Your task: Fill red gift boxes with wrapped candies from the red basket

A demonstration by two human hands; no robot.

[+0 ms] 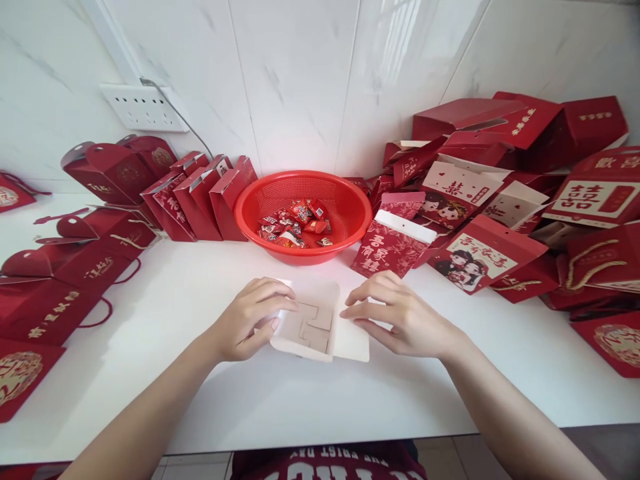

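In front of me on the white table, a small paper gift box [306,327] stands with its open top toward me. Its white inside shows interlocking tabs at the bottom, and a side flap spreads out to the right. My left hand [257,319] holds the box's left wall between thumb and fingers. At the right flap, my right hand [395,313] has its fingers bent and apart; its fingertips are at the flap's edge, and I cannot tell whether they press on it. Just beyond the box sits a red plastic basket [303,251] with several wrapped candies [300,220] in it.
Red boxes [190,200] stand upright left of the basket, with handled boxes [100,240] along the left side. A heap of flat and folded red boxes [500,173] fills the right. Behind is a tiled wall with a power socket [143,108] and cable.
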